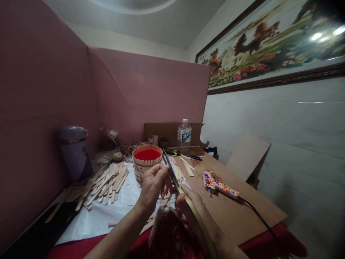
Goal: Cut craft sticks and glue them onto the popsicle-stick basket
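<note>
My right hand (190,203) is wrapped round the yellow handles of a pair of scissors (174,180), whose dark blades point up and away from me. Close to the left of the blades, my left hand (155,181) is closed in a pinch; what lies between its fingertips is too small to make out. Just beyond it stands a round container (138,172) with a red inside, its outer wall lined with upright wooden craft sticks. Cut wooden pieces (156,223) lie below my hands, above red cloth.
A heap of craft sticks (110,183) covers white sheeting on the left, beside a purple tumbler (75,154). To the right, a flower-patterned glue gun (221,186) with a black cord lies on brown board (242,219). A clear bottle (184,133) and a yellow-black cutter (173,153) are farther back.
</note>
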Motion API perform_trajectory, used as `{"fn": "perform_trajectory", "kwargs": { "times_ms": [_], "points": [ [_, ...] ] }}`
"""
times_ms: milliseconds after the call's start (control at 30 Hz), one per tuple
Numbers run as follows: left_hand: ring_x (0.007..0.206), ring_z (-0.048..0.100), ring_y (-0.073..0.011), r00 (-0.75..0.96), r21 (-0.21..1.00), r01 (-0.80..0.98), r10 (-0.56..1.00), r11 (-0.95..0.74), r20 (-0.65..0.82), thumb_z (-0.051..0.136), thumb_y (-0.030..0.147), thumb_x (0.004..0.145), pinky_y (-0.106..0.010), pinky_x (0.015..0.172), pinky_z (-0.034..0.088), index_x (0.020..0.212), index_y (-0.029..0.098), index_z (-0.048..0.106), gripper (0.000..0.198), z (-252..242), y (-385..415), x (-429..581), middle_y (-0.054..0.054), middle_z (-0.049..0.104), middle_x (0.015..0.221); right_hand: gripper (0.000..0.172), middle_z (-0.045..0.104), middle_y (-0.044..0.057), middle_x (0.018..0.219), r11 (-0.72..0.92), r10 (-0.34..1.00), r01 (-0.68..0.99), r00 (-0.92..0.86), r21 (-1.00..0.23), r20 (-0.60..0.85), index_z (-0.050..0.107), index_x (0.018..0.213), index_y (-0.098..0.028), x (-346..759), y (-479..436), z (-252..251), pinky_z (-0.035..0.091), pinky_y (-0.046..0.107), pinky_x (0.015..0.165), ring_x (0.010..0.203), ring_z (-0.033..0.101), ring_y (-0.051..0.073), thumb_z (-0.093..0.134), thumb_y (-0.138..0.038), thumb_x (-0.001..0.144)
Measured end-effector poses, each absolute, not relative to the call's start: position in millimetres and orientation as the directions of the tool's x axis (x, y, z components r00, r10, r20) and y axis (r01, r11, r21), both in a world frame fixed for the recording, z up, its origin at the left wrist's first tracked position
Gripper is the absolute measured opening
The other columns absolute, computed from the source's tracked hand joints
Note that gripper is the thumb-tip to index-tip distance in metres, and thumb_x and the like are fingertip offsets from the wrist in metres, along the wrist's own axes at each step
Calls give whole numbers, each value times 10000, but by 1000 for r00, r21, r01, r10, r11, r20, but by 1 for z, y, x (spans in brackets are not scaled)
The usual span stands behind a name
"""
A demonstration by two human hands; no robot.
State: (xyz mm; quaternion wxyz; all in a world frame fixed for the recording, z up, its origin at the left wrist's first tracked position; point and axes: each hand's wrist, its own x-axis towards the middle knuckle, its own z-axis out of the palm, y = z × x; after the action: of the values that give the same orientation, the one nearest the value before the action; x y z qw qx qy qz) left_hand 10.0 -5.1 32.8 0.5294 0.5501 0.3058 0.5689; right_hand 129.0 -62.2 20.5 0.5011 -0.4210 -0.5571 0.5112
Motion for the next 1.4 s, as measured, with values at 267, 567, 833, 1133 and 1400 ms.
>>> {"fn": "perform_trajectory", "kwargs": {
  "times_ms": [267,567,833,1133,1400],
  "points": [
    [287,361,-46,151,935,-236,941,-264,304,503,379,810,-146,292,221,601,166,442,305,34,-7,12,54,483,383,565,549,26,736,311,937,-27,-158,-950,311,586,941,-138,127,-59,5,402,224,571,673,482,145,533,-650,709],
    [321,388,-46,159,930,-237,934,-279,321,499,391,815,-143,320,244,622,168,444,300,35,-12,13,58,481,403,525,614,68,795,270,956,-76,-95,-960,276,613,961,-119,123,-62,8,435,272,651,730,530,185,631,-564,684],
    [319,384,-47,176,927,-257,930,-272,322,498,382,820,-145,319,249,622,168,446,296,34,-10,13,50,502,410,517,543,4,701,273,958,-145,-52,-951,283,614,885,-134,118,-62,7,381,222,564,634,453,125,697,-561,604],
    [287,359,-53,178,919,-299,931,-258,319,503,353,808,-152,289,221,608,173,427,280,33,-8,12,53,484,403,457,580,13,672,259,965,-196,4,-946,264,607,809,-138,115,-52,-8,378,217,533,613,490,131,759,-487,558],
    [335,404,-62,204,939,-176,922,-297,330,529,396,787,-167,321,290,704,147,537,262,33,-10,13,31,514,463,347,594,23,760,295,951,-132,130,-946,279,568,903,-158,125,-55,28,451,242,558,625,538,145,684,-383,667]
  ]
}}
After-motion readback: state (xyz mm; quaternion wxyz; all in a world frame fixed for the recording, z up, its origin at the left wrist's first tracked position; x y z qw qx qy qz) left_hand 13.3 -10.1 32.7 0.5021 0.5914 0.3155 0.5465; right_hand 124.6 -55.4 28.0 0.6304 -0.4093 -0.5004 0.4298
